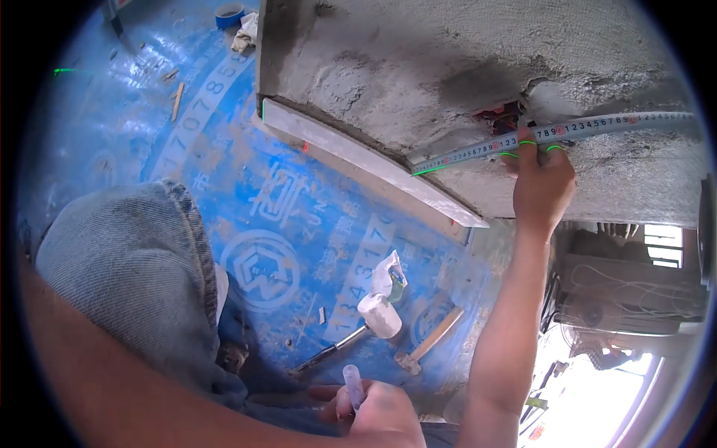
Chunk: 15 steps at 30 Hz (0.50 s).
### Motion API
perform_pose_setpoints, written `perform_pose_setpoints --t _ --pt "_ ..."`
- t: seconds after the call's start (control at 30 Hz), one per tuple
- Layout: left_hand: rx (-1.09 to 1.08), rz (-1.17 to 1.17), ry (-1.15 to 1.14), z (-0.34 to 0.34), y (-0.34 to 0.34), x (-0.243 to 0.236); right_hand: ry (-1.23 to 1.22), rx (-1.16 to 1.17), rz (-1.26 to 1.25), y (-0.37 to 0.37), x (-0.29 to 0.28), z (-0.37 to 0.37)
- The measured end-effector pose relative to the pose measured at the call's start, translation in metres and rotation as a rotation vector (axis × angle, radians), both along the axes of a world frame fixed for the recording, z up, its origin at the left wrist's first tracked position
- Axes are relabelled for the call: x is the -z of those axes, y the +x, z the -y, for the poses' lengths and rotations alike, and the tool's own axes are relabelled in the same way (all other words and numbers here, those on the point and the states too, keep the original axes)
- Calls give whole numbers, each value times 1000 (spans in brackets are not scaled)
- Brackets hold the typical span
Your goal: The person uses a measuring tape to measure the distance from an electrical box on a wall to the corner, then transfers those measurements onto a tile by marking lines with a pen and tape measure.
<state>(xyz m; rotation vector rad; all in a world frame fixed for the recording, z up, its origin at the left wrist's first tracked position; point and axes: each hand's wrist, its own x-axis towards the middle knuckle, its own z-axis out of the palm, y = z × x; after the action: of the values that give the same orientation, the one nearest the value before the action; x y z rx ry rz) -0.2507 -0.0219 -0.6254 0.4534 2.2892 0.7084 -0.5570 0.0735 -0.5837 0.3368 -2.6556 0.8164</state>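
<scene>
My right hand (544,179) is raised at the rough grey wall (448,67), its fingers closed on a tape measure's blade (597,123). The blade's end meets the top edge of a pale tile strip (358,160) along the wall's foot, and the blade runs off to the right; the tape's case is out of view. A ragged hole (502,118) in the wall lies just behind the blade. A green laser line crosses the fingers. Low in front of me, my left hand (382,412) is closed round a slim pale cylinder (353,383), of a kind I cannot make out.
Blue printed sheeting (202,246) covers the floor. On it lie a white-headed mallet (381,316), a wooden-handled hammer (433,340), a crumpled packet (388,276) and a wood sliver (178,101). A blue tape roll (229,15) sits farther off. My denim-covered knee (127,254) is at left.
</scene>
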Motion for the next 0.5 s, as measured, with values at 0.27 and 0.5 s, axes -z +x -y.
perform_pose_setpoints --t 0.27,0.5 --pt "-33 5 -35 1 7 15 -15 -13 -68 -3 8 -3" --pt "-29 -6 -43 -9 4 15 -12 -4 -46 -4 5 -1"
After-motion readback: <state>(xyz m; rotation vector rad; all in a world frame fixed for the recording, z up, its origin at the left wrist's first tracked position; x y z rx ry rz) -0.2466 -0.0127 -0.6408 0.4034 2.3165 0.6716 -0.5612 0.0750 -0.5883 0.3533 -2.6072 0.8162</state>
